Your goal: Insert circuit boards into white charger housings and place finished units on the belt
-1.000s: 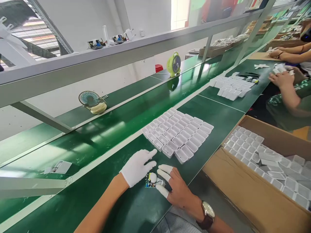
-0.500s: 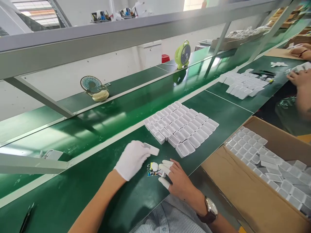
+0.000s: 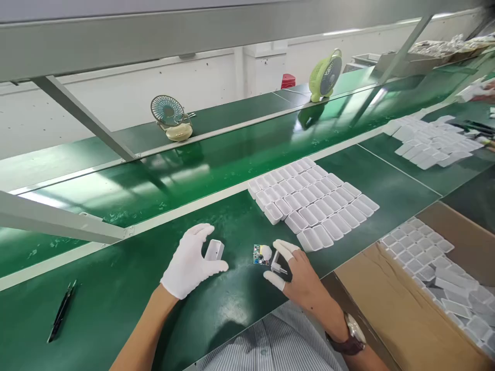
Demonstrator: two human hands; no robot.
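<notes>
My left hand, in a white glove, grips a small white plastic housing between thumb and fingers, just above the green bench. My right hand, with white finger cots and a wristwatch, pinches a small green circuit board with a white part and metal prongs. The two hands are a short gap apart. Beyond them lies a block of several rows of empty white housings.
A cardboard box of white housings stands at the right. Black tweezers lie at the left. A green conveyor belt runs behind, with two small fans on the far ledge. More housings lie far right.
My left hand took a white housing from the block and drew it back to the left. My right hand stayed on the circuit board. The camera tilted down and left.
</notes>
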